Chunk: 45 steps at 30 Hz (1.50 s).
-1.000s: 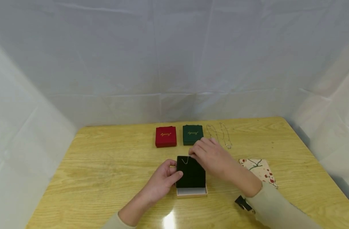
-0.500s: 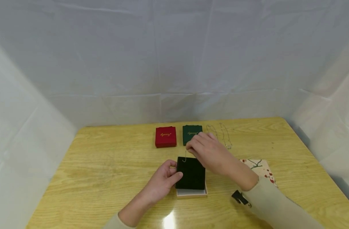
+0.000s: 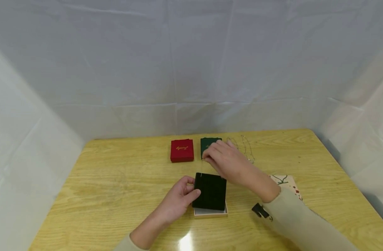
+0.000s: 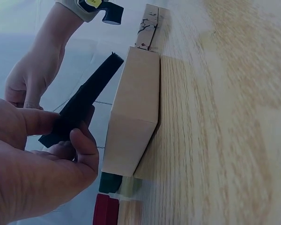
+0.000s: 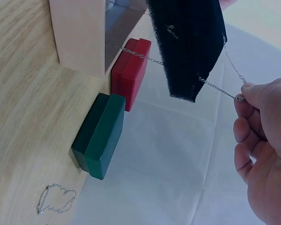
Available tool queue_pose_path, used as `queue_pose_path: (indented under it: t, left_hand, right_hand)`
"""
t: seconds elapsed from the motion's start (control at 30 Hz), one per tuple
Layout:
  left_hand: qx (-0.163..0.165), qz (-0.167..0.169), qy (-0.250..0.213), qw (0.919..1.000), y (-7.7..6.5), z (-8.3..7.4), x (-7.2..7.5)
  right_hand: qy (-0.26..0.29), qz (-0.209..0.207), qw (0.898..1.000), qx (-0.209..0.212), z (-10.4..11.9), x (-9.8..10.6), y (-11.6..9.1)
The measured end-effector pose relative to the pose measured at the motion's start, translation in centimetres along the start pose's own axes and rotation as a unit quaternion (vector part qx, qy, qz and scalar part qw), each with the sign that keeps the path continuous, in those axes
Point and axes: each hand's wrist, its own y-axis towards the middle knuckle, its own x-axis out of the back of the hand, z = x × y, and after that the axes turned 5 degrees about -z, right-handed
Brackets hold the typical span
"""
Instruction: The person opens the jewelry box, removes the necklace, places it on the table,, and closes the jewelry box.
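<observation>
My left hand (image 3: 175, 200) pinches the left edge of a black velvet jewelry pad (image 3: 209, 191), thumb on its face. The pad is tilted over an open cream box (image 3: 210, 214). Beyond the pad's far edge, my right hand (image 3: 227, 161) pinches a thin silver necklace (image 5: 220, 89) between thumb and fingertips. In the right wrist view, two strands run from its fingertips to the pad's edge. On the pad's other side, strands of chain stretch down into the box. What lies inside the box is mostly hidden.
A red box (image 3: 182, 150) and a green box (image 3: 207, 143) stand at the back, the green one partly behind my right hand. Loose silver chains (image 5: 41, 201) lie to their right. A flower-patterned flat piece (image 3: 287, 181) sits at the right, partly under the right forearm.
My right hand has risen away from the pad and slightly left, pulling the chain from a slack loop to a taut line. The pad tilts a little more; the left hand stays nearly still.
</observation>
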Motion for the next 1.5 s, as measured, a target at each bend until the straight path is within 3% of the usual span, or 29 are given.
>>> queue_pose_path:
  t: [0.53,0.9,1.5]
  left_hand:
    - [-0.012,-0.003,0.026,0.9996,-0.1,0.0,0.2]
    - [-0.017,-0.01,0.044,0.9989,-0.2,-0.1,0.2]
    - [-0.025,-0.026,0.057,0.9978,-0.1,0.1,0.0]
  right_hand:
    - [0.021,0.036,0.997,-0.058,-0.7,-1.1,0.5]
    - [0.068,0.091,0.984,-0.139,-1.3,-1.6,0.5]
    - [0.082,0.081,0.979,-0.166,-1.9,-1.4,-0.2]
